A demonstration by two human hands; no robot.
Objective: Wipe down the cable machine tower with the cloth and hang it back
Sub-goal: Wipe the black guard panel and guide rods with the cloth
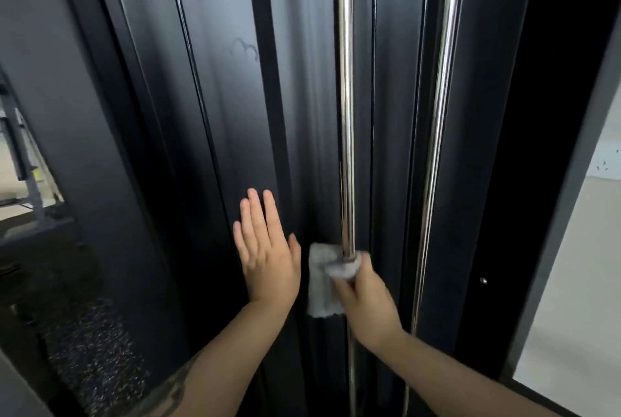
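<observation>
A gym, close up against a weight machine: I face the tall matte-black cable machine tower (228, 87), with two polished chrome guide rods (346, 114) running upright side by side through it. Dark rubber flooring flecked with pale specks (97, 359) lies at lower left. Past the tower's left edge, grey metal framing (20, 154) of other equipment shows against a bright background.

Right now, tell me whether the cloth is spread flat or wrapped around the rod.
Wrapped. The right hand clamps the cloth around the left chrome rod, its loose end hanging below. The left hand lies flat on the black panel.
</observation>
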